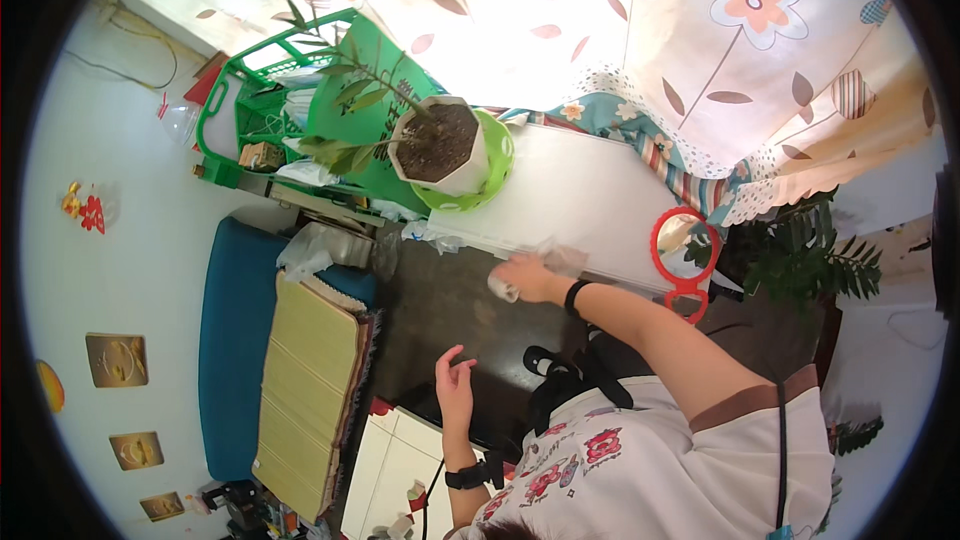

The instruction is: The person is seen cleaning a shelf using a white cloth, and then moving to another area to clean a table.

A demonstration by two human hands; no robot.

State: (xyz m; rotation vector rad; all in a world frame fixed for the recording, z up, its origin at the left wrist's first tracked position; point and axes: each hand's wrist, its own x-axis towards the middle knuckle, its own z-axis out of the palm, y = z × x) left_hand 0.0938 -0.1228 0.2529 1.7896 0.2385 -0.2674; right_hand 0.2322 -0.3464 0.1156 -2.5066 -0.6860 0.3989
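Observation:
Near the front edge of the white tabletop [545, 180], my right hand [530, 276] has its fingers closed on a small white object [503, 286], too blurred to identify. A translucent crumpled plastic piece [562, 256] is just behind that hand. My left hand [455, 380] is lower and further left, over the dark floor, with its fingers apart and holding nothing. A white octagonal pot [435, 167] with a plant stands in a green saucer [485, 190] at the back of the tabletop. A red-framed mirror [683, 248] is at the tabletop's right end.
A green crate [228, 125] with odds and ends sits at upper left. A folded mat [300, 380] lies on a blue couch [235, 340]. A cream cabinet [385, 460] is at bottom. A leafy plant [830, 260] is at right; a flowered curtain [760, 90] hangs behind.

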